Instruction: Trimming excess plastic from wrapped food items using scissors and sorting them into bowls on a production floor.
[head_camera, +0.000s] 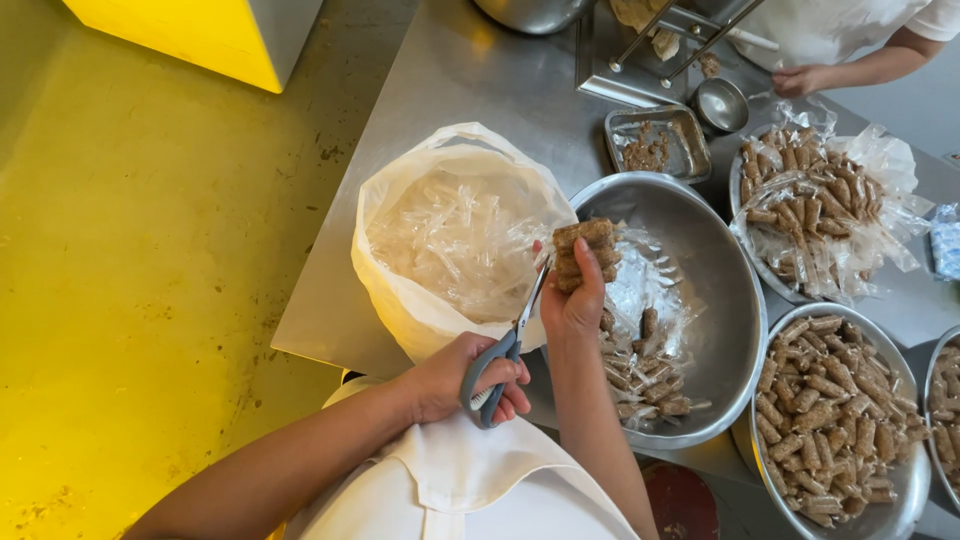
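Left hand (455, 385) clamped through grey-handled steel scissors (503, 355). Right hand (575, 300) grip closed on clear-wrapped pack of brown cereal sticks (587, 250), held above large steel bowl (725, 300). Judgement: snip wrapper end only, blades clear of fingers, contents dropping into bowl.

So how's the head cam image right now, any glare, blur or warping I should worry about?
Head view: sharp at the centre, where the left hand works grey-handled scissors and the right hand holds a pack of brown sticks; soft glare on the steel bowl and table; the bag of clear wrappers looks washed out; straight edges bow slightly near the frame corners.
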